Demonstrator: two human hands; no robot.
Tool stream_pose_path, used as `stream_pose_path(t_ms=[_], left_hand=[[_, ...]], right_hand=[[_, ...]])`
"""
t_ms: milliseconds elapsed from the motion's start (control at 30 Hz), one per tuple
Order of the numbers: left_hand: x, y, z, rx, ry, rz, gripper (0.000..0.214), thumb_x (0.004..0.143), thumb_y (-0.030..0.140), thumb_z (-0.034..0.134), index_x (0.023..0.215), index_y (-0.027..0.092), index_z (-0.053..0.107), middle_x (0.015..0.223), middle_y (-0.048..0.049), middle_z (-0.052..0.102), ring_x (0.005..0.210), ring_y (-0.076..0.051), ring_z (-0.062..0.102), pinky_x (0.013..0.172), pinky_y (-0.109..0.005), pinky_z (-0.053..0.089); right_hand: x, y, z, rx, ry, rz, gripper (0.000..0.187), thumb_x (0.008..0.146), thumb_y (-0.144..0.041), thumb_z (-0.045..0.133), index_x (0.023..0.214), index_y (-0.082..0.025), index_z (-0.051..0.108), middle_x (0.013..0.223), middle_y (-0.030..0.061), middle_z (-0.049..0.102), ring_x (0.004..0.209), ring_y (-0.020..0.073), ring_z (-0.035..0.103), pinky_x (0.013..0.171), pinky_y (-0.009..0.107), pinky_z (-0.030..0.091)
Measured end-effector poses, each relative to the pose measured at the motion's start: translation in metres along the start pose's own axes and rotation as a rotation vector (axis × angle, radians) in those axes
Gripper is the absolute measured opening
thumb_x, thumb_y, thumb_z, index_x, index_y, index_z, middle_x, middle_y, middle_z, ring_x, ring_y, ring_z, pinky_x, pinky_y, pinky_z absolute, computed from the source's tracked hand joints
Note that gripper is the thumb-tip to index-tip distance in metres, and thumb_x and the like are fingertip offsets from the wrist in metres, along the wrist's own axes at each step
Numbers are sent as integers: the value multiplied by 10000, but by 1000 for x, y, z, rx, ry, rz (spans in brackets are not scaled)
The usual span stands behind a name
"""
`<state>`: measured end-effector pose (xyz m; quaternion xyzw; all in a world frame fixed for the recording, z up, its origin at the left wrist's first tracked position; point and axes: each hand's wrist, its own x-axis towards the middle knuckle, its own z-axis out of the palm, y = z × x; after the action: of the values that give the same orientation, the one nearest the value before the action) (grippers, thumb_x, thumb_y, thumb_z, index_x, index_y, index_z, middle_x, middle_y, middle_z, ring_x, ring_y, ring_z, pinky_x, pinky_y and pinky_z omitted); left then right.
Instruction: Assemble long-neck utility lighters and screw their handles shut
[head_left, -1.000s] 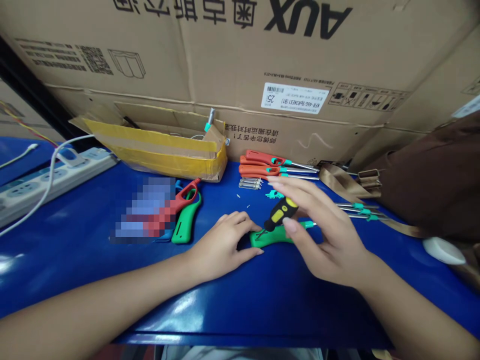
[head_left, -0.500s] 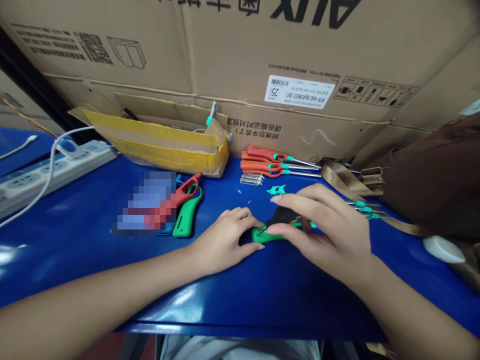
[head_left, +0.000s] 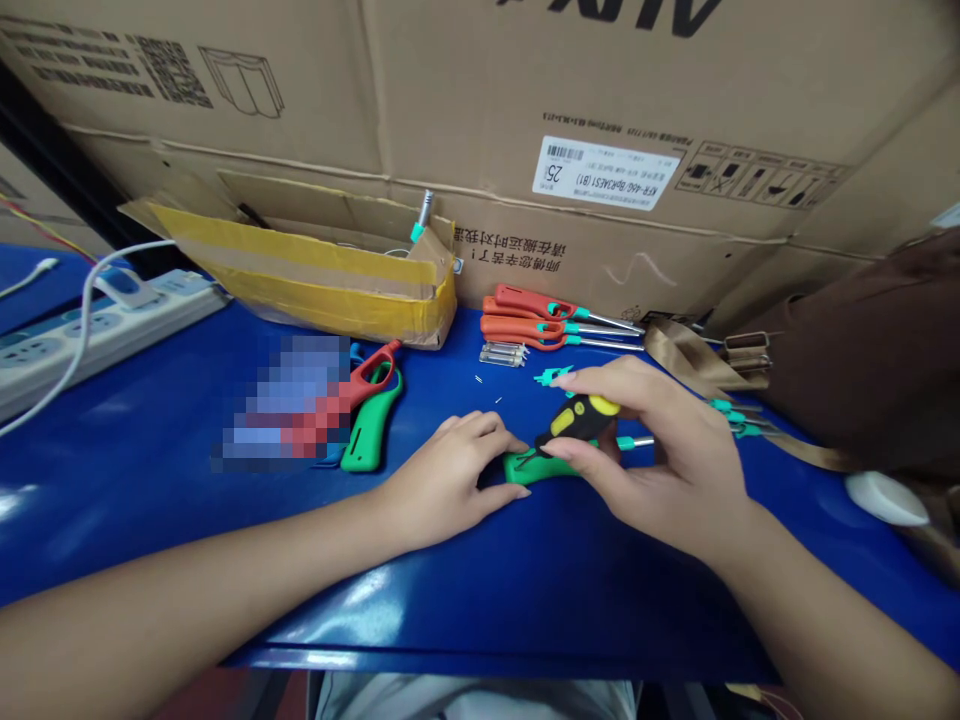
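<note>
My left hand pinches the rear end of a green long-necked lighter that lies on the blue table. Its metal nozzle pokes out past my right fingers. In my right hand is a short screwdriver with a black and yellow handle, gripped between thumb and fingers. The screwdriver slants down to the left, its tip at the slot in the lighter's handle. Just beyond my right fingertips lies a small teal plastic part.
Red and orange lighters lie at the back beside small clear tubes. Left are a green handle shell, a red one and a taped cardboard box. A power strip sits far left, a brown strap right.
The screwdriver in my right hand has turned, so its yellow and black handle now shows more plainly. My left hand stays on the lighter. The view has shifted slightly.
</note>
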<state>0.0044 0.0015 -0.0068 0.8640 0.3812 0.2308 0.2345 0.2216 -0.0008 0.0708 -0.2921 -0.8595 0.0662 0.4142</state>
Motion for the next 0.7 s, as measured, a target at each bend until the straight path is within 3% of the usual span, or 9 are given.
stream_pose_path(t_ms=[133, 200, 267, 467, 700], left_hand=[[0, 1, -1, 3, -11, -8, 277, 917, 353, 749, 1127, 202, 650, 1103, -66, 641, 1078, -275, 597, 916, -435, 473], [0, 1, -1, 4, -19, -14, 284, 917, 357, 746, 1138, 204, 654, 1115, -69, 644, 1086, -280, 596, 923, -444, 477], [0, 0, -1, 3, -24, -17, 295, 923, 352, 737, 1168, 210, 653, 1136, -73, 649, 1104, -284, 596, 946, -457, 477], [0, 0, 0, -9, 2, -10, 327, 919, 345, 739, 1203, 214, 645, 1213, -89, 651, 1168, -299, 592, 1021, -497, 454], [0, 2, 1, -10, 20, 6, 268, 916, 316, 743, 1147, 216, 652, 1068, -55, 641, 1060, -275, 608, 925, -460, 489]], right_hand=[[0, 0, -7, 41, -179, 23, 578, 985, -140, 563, 1540, -230, 425, 1407, 84, 649, 1176, 202, 666, 883, 303, 596], [0, 0, -8, 91, -179, 9, 596, 985, -102, 538, 1551, -246, 418, 1372, 55, 676, 1191, 179, 666, 960, 299, 579], [1, 0, -5, 92, -113, -46, 545, 963, -88, 578, 1480, -250, 515, 1289, 34, 717, 1145, 164, 683, 979, 283, 568], [5, -6, 4, 0, -38, -59, 343, 954, -112, 616, 1270, -242, 649, 1138, 45, 749, 926, 165, 723, 836, 288, 602], [6, -7, 6, -83, 70, -31, 277, 895, -254, 759, 1158, -248, 674, 834, 11, 685, 664, 157, 623, 625, 296, 570]])
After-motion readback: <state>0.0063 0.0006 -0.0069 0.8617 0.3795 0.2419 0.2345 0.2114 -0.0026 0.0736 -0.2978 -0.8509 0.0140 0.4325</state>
